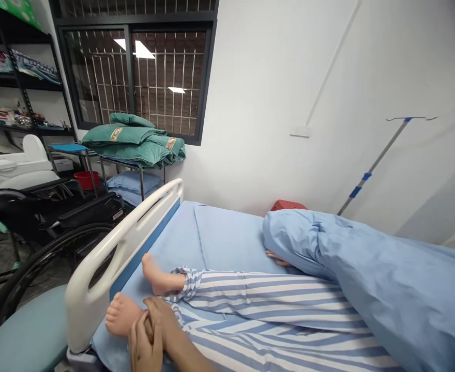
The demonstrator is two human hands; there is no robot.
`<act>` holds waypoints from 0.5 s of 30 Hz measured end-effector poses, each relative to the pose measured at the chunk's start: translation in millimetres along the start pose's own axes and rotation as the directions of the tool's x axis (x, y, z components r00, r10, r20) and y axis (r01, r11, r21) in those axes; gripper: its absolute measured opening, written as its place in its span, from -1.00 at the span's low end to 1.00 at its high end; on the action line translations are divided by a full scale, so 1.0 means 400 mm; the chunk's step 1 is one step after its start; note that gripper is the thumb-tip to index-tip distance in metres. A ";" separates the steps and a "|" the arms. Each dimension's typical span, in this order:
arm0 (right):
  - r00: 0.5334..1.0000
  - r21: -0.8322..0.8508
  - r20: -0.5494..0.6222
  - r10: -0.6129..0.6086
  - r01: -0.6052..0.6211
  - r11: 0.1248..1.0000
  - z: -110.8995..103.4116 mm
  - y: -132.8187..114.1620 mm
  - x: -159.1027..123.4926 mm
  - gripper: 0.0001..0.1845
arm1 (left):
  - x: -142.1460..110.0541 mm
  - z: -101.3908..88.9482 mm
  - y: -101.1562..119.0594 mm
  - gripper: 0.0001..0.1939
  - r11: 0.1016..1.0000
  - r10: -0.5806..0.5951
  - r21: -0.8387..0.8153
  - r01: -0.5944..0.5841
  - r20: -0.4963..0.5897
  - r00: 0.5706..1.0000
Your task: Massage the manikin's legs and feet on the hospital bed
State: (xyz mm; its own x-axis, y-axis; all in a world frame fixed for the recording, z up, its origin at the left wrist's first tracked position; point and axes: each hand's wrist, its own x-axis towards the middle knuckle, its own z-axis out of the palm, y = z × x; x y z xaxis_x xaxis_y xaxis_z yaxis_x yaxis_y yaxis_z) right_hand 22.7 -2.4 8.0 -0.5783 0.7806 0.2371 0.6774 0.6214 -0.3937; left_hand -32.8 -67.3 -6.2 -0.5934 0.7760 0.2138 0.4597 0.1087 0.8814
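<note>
Currently | near foot (123,314): toes (112,307) toward footboard (136,240) | leg (227,347) lengthwise along bed (227,235) | grip: left hand (146,352), right hand (162,316) wrapped round ankle (139,313)

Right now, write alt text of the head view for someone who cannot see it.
Left hand and right hand rest together against the nearer bare foot of a figure lying on a bed in striped trousers, partly under a blue quilt. A wheelchair stands beyond the footboard.

readable text: none | label (118,214) on wheelchair armrest (90,211): too small to read
</note>
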 end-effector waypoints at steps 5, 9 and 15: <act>0.988 -0.049 0.119 0.102 -0.097 0.994 -0.024 -0.039 -0.065 -0.73 | -0.052 -0.032 -0.049 -0.45 0.994 -0.092 -0.050 0.092 0.006 0.996; 0.975 -0.095 0.191 0.115 -0.098 0.991 -0.066 -0.030 -0.107 -0.59 | -0.071 -0.014 -0.053 -0.38 0.899 -0.355 -0.198 0.391 0.194 0.914; 0.964 -0.165 0.213 0.159 -0.125 0.978 -0.106 -0.038 -0.143 -0.56 | -0.096 -0.004 -0.105 -0.50 0.718 -0.374 -0.453 0.529 0.391 0.841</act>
State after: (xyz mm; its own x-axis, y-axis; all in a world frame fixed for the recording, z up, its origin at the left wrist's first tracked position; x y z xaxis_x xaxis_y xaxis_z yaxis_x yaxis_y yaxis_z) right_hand 64.6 -53.6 38.2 -0.5468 0.8369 -0.0233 0.8099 0.5217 -0.2681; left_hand -30.4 -102.9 -50.8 -0.4124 0.8551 -0.3141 -0.2834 0.2073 0.9363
